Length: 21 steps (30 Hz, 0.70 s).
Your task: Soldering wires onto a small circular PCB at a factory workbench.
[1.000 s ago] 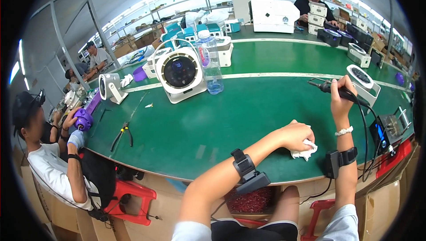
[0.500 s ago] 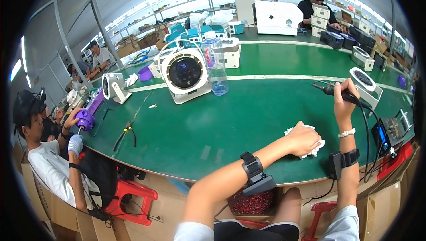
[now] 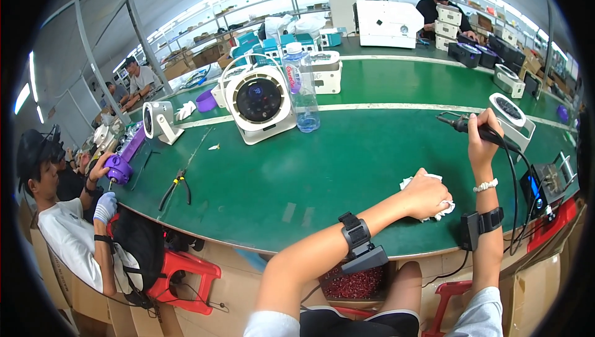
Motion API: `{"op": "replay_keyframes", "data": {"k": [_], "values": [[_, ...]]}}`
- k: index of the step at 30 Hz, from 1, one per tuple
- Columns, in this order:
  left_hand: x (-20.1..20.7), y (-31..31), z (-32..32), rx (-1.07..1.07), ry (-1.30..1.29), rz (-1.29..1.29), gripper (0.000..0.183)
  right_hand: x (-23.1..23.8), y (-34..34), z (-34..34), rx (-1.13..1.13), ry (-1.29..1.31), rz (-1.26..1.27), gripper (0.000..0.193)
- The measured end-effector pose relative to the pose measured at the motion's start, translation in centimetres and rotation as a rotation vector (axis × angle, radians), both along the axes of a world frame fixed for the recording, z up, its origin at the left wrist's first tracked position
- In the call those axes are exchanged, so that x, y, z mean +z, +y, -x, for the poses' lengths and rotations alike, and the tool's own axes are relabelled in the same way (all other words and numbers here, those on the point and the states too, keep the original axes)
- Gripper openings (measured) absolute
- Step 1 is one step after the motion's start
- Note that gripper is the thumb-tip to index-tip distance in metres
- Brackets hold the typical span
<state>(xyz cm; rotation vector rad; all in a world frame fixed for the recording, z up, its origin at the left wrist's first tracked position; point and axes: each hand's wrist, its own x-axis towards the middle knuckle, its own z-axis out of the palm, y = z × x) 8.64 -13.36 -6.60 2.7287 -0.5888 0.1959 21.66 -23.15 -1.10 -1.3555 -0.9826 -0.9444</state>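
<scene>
My left hand (image 3: pixel 427 195) presses down on the green tabletop, closed over a crumpled white tissue (image 3: pixel 445 211) whose edges stick out around the fingers. To its right, my right hand (image 3: pixel 485 137) is raised above the table. Its fingers wrap round the black handle of a soldering iron (image 3: pixel 459 124), whose metal tip points left. The thick black cord hangs from the hand toward a soldering station (image 3: pixel 537 189) with a lit blue display at the table's right end.
A round-faced white fan (image 3: pixel 259 102) and a clear plastic bottle (image 3: pixel 305 114) stand mid-table. Pliers (image 3: pixel 176 189) lie left. Another white fan (image 3: pixel 511 115) stands behind my right hand. At the left edge, a co-worker (image 3: pixel 68 207) works on a purple device (image 3: pixel 118 169).
My left hand has shifted very slightly right with the tissue. My right hand stays almost still. The co-worker's gloved hand has dropped a little below the purple device.
</scene>
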Motion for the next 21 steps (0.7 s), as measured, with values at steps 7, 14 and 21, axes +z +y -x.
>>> {"op": "replay_keyframes", "data": {"k": [7, 14, 21], "values": [[-0.35, 0.03, -0.15, 0.025, -0.037, 0.094, 0.024, -0.10, 0.02, -0.29, 0.000, -0.002, 0.004, 0.028], [0.32, 0.24, 0.13, 0.035, -0.004, 0.135, 0.026, -0.12, 0.14, -0.07, -0.015, -0.008, 0.003, 0.028], [0.39, 0.13, 0.11, 0.025, 0.005, 0.224, 0.023, -0.35, 0.04, -0.45, -0.014, 0.011, 0.009, 0.028]]}}
